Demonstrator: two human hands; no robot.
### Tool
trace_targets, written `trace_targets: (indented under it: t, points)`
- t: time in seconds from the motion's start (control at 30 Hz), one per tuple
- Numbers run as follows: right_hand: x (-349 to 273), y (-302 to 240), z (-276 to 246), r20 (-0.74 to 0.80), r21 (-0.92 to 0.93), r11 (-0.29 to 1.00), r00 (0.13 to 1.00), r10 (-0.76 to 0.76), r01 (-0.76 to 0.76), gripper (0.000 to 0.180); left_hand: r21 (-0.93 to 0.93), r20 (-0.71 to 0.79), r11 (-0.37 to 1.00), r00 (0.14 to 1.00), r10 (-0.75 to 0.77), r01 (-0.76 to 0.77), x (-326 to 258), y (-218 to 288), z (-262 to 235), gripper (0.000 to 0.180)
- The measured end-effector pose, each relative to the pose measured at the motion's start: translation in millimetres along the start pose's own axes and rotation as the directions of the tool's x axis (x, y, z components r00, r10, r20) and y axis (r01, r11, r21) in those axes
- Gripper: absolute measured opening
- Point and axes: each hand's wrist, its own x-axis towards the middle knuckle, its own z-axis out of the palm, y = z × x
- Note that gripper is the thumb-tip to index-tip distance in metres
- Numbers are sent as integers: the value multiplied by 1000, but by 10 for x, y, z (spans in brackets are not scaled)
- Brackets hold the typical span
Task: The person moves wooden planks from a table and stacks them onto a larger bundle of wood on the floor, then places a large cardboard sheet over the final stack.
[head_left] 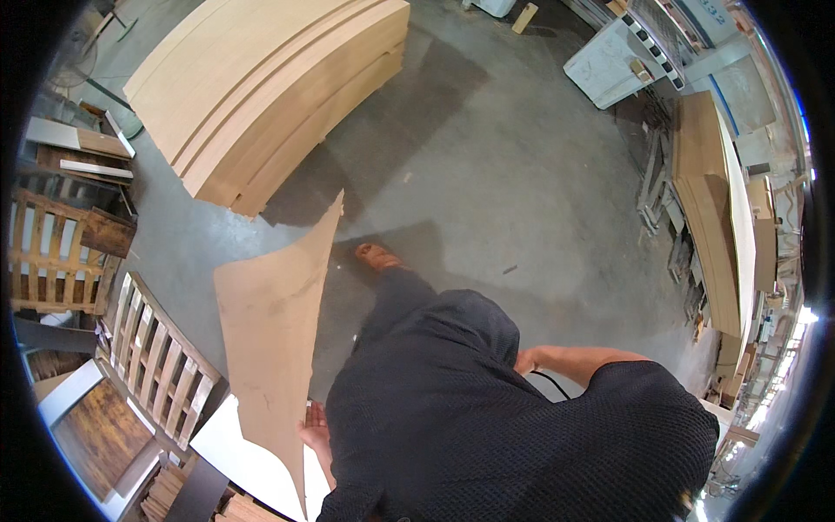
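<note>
My left hand (314, 428) is low at the left of my dark-clothed body and grips the lower edge of a thin, bendy brown sheet of board (277, 322). The sheet stands on edge and curves up to a point near my foot (376, 255). My right forearm comes in from the right, and my right hand (525, 361) rests against my hip, mostly hidden by the dark cloth. A thin black cord (550, 380) runs just below that hand; whether the hand holds it cannot be told.
A tall stack of pale boards (261, 87) lies at the upper left. Wooden pallets (161, 357) and dark panels crowd the left side. More stacked boards (713, 209) and a white machine table (609, 65) line the right. Grey concrete floor (522, 191) lies between.
</note>
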Motion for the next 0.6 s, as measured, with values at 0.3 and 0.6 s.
trace_targets:
  t: [0.3, 0.6]
  points:
    - [-1069, -1118, -218, 160, -122, 977, 968, 195, -176, 70, -34, 47, 999, 999, -29, 30, 205, -227, -287, 62]
    - [-727, -638, -12, -39, -90, 996, 999, 8, -11, 60, -28, 3, 998, 998, -56, 56, 32, -131, -33, 62]
